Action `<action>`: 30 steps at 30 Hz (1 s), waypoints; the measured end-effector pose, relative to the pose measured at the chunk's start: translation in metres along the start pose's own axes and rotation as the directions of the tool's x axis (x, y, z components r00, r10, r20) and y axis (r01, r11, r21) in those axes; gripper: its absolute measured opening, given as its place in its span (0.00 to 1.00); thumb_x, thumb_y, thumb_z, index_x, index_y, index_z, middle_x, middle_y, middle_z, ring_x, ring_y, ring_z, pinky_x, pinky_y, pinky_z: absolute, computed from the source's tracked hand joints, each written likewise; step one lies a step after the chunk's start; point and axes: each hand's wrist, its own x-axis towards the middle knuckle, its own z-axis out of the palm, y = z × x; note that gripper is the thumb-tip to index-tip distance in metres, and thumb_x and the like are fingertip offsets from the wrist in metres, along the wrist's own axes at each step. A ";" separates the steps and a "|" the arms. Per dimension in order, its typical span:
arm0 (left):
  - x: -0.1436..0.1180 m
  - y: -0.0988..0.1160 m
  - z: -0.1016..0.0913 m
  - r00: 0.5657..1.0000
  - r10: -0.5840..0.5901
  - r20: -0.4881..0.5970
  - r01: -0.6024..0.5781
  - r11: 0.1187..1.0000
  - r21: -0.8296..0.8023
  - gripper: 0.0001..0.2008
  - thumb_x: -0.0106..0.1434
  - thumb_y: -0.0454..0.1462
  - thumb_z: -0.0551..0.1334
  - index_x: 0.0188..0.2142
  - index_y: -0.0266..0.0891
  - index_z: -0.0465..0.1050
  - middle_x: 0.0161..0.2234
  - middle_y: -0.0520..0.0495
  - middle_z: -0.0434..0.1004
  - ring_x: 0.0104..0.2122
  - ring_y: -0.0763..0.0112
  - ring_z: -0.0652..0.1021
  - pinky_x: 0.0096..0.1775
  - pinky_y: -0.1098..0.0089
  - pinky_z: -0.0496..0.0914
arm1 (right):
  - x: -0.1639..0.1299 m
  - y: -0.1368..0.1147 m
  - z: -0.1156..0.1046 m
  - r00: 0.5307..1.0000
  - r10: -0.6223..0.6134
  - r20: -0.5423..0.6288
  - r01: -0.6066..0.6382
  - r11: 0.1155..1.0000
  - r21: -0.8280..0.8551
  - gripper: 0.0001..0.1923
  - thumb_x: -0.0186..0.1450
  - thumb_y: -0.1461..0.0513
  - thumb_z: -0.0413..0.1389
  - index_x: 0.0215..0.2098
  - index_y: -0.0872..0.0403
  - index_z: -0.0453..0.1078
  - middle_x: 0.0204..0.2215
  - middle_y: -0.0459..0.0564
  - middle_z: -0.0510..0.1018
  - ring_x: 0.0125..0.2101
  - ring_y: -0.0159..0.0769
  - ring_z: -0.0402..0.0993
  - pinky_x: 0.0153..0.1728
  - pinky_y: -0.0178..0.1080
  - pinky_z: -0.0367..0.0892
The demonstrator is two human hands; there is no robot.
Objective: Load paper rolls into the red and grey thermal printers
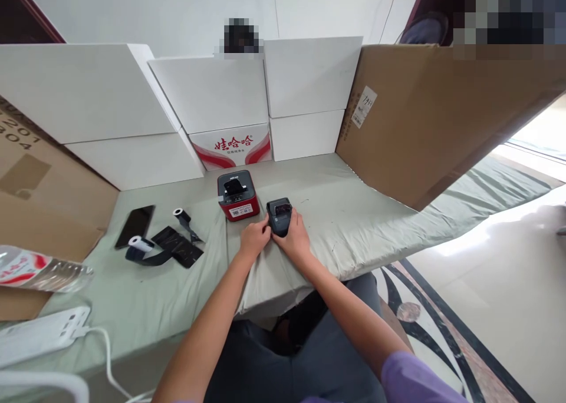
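Observation:
A small black portable printer lies on the cloth-covered table, with a dark strip or window near its top. My right hand is closed around its right side and lower edge. At the lower left side, my left hand has its fingers curled in and its fingertips touching the casing. Just left of the hands stands a red and black box-shaped machine with a white label on its front and a black piece on top.
On the left are a phone, rolls with white cores, black strips, a water bottle and a white power strip with a cable. White boxes wall off the back; a large cardboard sheet stands right. People are behind.

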 end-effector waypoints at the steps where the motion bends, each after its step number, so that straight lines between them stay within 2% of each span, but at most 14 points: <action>1: 0.001 0.000 -0.002 0.999 -0.020 0.025 0.020 1.000 -0.020 0.26 0.65 0.37 0.57 0.62 0.45 0.76 0.37 0.39 0.86 0.39 0.52 0.83 0.41 0.61 0.73 | 0.000 0.000 -0.001 1.000 0.000 0.003 0.000 1.000 0.003 0.54 0.56 0.54 0.67 0.73 0.60 0.48 0.62 0.72 0.66 0.61 0.65 0.67 0.59 0.61 0.69; 5: 0.008 0.006 -0.014 0.976 -0.133 0.173 0.142 0.989 -0.044 0.26 0.65 0.39 0.58 0.62 0.48 0.76 0.40 0.43 0.87 0.45 0.55 0.83 0.43 0.64 0.71 | -0.002 -0.003 -0.003 1.000 0.020 0.007 -0.020 1.000 0.002 0.54 0.56 0.56 0.67 0.73 0.62 0.47 0.63 0.71 0.65 0.63 0.62 0.66 0.60 0.58 0.69; 8: 0.011 0.011 -0.019 0.963 -0.175 0.203 0.183 0.983 -0.021 0.25 0.65 0.39 0.58 0.61 0.51 0.76 0.44 0.44 0.86 0.48 0.56 0.82 0.45 0.65 0.71 | -0.002 -0.004 -0.003 0.999 0.035 0.008 -0.035 0.999 -0.006 0.54 0.56 0.57 0.68 0.72 0.63 0.47 0.63 0.72 0.65 0.64 0.61 0.66 0.61 0.56 0.69; 15: 0.006 0.019 -0.018 0.968 -0.199 0.153 0.201 0.980 0.002 0.25 0.65 0.39 0.58 0.60 0.50 0.77 0.44 0.43 0.86 0.48 0.53 0.82 0.45 0.63 0.71 | -0.002 -0.005 -0.003 1.000 0.021 -0.013 -0.021 1.000 -0.022 0.53 0.56 0.56 0.67 0.72 0.62 0.48 0.63 0.71 0.66 0.62 0.61 0.67 0.60 0.56 0.68; 25: -0.007 0.023 -0.008 0.979 -0.202 0.038 0.203 0.979 -0.030 0.26 0.68 0.38 0.57 0.65 0.52 0.72 0.39 0.46 0.86 0.43 0.58 0.83 0.44 0.66 0.71 | -0.001 -0.005 -0.002 0.999 -0.025 -0.020 0.023 0.996 -0.089 0.52 0.59 0.54 0.66 0.72 0.65 0.47 0.60 0.72 0.67 0.59 0.60 0.69 0.60 0.55 0.68; 28: -0.007 0.021 -0.008 0.977 -0.214 0.005 0.214 0.975 -0.057 0.27 0.68 0.38 0.57 0.66 0.50 0.71 0.40 0.45 0.86 0.44 0.57 0.82 0.46 0.65 0.71 | -0.002 -0.006 -0.002 1.000 -0.015 -0.004 0.015 0.994 -0.107 0.53 0.59 0.54 0.65 0.73 0.67 0.47 0.61 0.73 0.66 0.58 0.62 0.69 0.58 0.56 0.69; 30: -0.007 0.020 -0.009 0.971 -0.237 -0.019 0.235 0.968 -0.085 0.29 0.68 0.37 0.57 0.68 0.46 0.68 0.42 0.43 0.86 0.45 0.56 0.82 0.48 0.64 0.71 | -0.003 -0.005 -0.003 1.000 -0.025 -0.011 0.024 0.996 -0.087 0.54 0.58 0.53 0.66 0.72 0.68 0.49 0.62 0.74 0.65 0.61 0.63 0.66 0.61 0.57 0.67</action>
